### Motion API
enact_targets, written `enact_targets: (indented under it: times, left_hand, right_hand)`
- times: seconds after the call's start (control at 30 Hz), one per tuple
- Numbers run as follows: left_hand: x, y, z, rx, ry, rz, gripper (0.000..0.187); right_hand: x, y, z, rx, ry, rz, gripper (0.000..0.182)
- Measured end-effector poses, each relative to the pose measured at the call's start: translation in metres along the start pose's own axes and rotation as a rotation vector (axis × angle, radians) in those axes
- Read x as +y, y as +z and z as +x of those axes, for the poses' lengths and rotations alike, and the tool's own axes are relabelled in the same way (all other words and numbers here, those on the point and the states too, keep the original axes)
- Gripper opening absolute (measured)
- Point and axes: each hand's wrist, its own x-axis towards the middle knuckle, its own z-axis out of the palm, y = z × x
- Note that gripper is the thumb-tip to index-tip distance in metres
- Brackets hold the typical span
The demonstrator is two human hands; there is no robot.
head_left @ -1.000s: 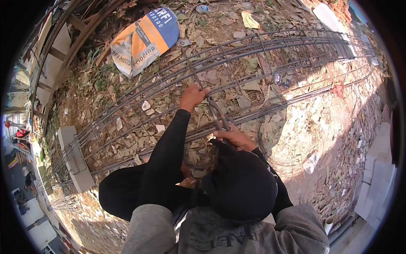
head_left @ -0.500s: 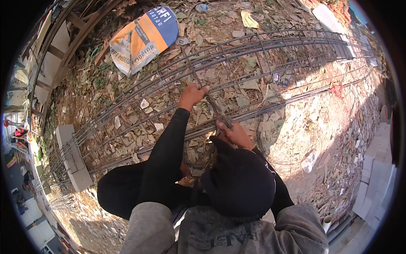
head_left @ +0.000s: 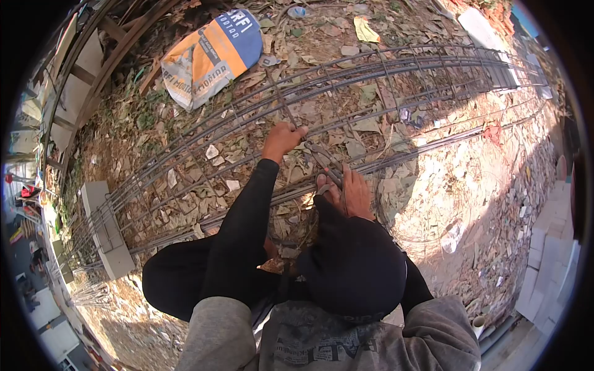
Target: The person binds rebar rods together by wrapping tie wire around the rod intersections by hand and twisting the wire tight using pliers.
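My left hand (head_left: 284, 140) is closed on a thin steel stirrup (head_left: 286, 109) of the rebar cage (head_left: 346, 77), thumb pointing right. Close by, my right hand (head_left: 351, 195) holds a pair of pincers (head_left: 326, 162). Their jaws point up and left, just right of my left hand. The handles look spread, with the fingers of my right hand loosely extended around them. Below the pincers pass the long lower bars (head_left: 284, 196) of the cage. What the jaws touch, if anything, cannot be made out.
The cage rests on a grey block (head_left: 106, 229) at left and pale blocks (head_left: 495, 65) at far right. A mortar bag (head_left: 213, 55) lies beyond it on leaf litter. My bent black-clad knee (head_left: 356, 266) is near my right hand. Stacked blocks (head_left: 547, 266) stand at right.
The pincers' handles have spread apart, and the fingers of my right hand have straightened from a tighter grip. My left hand stays in nearly the same place on the stirrup.
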Motion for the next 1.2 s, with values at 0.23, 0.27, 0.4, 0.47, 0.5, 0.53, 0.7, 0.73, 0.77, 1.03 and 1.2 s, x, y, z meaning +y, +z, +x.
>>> enact_targets:
  times: [0.23,0.27,0.4,0.47,0.5,0.53,0.7,0.73,0.77,1.03,1.2]
  left_hand:
    - [0.006,-0.004,-0.002,-0.034,-0.012,0.031,0.058]
    - [0.009,-0.006,-0.004,-0.074,-0.039,0.05,0.058]
    - [0.015,-0.005,-0.011,0.041,0.002,0.013,0.056]
    - [0.014,0.001,-0.022,0.114,0.045,0.031,0.055]
    - [0.019,0.006,-0.032,0.278,0.111,-0.015,0.052]
    - [0.029,0.009,-0.043,0.449,0.18,-0.065,0.048]
    - [0.032,0.07,-0.107,0.81,0.046,-0.268,0.036]
    - [0.027,0.077,-0.106,0.707,0.004,-0.395,0.037]
    - [0.021,0.086,-0.11,0.595,-0.048,-0.519,0.039]
    - [-0.008,0.1,-0.104,0.341,0.047,-0.217,0.043]
    - [0.002,0.09,-0.107,-0.007,-0.364,-0.713,0.042]
  right_hand:
    - [0.028,0.031,0.007,-0.634,0.65,1.414,0.051]
    - [0.03,0.031,0.006,-0.722,0.735,1.566,0.048]
    - [0.023,0.021,0.015,-0.775,0.619,1.035,0.038]
    - [0.001,0.015,0.006,-0.34,0.265,0.126,0.04]
    - [0.001,0.009,0.005,-0.368,0.292,0.084,0.043]
    - [0.003,0.005,0.01,-0.392,0.312,0.042,0.046]
    - [0.027,0.044,0.005,-0.698,0.703,1.419,0.073]
    - [0.025,0.045,0.011,-0.704,0.697,1.304,0.076]
    - [0.023,0.045,0.009,-0.714,0.703,1.189,0.08]
    - [0.051,0.005,0.007,-0.926,0.721,1.216,0.059]
    - [0.098,-0.003,0.017,-0.956,0.34,0.626,0.063]
